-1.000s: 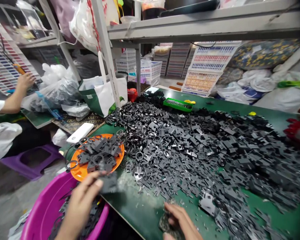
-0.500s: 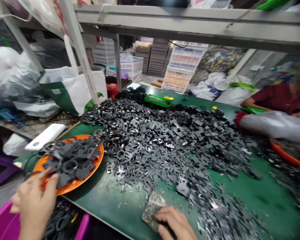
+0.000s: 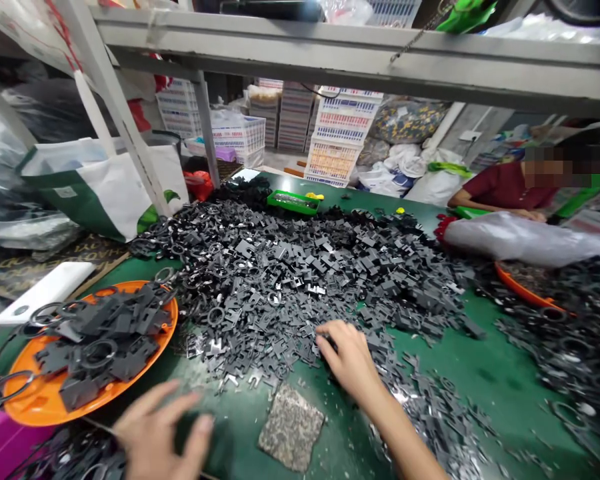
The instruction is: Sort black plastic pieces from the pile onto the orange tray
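Since the last view, the right hand (image 3: 347,357) has left the speckled stone block (image 3: 291,428), which now lies alone on the green counter (image 3: 500,380), and has moved to the near edge of the heap of black stamped pieces (image 3: 300,280). Its fingers are pressed together and angled down, with the tips among the pieces. Whether they pinch one I cannot tell, as the tips are hidden.

The bulk of the heap lies at about 11 o'clock from that hand, and its long axis runs across the counter from roughly 9 to 3 o'clock. The right hand is plainly the nearer hand to it.

The left hand (image 3: 157,433) is somewhat blurred and hangs low by the counter's near edge, its fingers spread and apparently empty. An orange plate (image 3: 25,400), loaded with flat black pieces and rings, lies at about 10 o'clock from it, close by. A magenta basin (image 3: 0,447) holding more black rings sits at about 8 o'clock.

Beyond the heap is a green tray (image 3: 293,202). At about 2 o'clock, a second orange plate (image 3: 525,290) lies under more black pieces, and a co-worker in a maroon shirt (image 3: 500,190) sits at the counter's far side.
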`<action>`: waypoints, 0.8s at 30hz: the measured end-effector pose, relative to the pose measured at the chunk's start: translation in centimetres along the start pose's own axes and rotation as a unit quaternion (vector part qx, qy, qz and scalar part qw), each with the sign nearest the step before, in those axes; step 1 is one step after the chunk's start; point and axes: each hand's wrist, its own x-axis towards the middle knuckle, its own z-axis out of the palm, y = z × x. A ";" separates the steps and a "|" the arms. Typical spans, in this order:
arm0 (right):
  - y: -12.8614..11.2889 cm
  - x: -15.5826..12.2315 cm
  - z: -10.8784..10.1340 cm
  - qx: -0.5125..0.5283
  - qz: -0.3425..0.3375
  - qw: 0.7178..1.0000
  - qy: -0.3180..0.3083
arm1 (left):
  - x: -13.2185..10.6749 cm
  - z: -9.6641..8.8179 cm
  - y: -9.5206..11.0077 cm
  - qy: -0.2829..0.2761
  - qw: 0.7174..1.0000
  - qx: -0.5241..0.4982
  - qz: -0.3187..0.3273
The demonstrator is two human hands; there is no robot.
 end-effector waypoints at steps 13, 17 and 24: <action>2.0 4.3 0.4 0.013 0.045 0.999 0.002 | -2.4 7.0 8.2 -0.245 0.956 -0.002 0.160; 1.9 0.5 -0.3 0.033 0.023 0.998 -0.041 | 2.1 5.4 9.6 -0.225 0.960 -0.050 0.162; 1.0 -3.1 -0.4 0.024 -0.021 0.997 -0.075 | 16.1 10.7 13.6 -0.177 0.971 0.062 0.151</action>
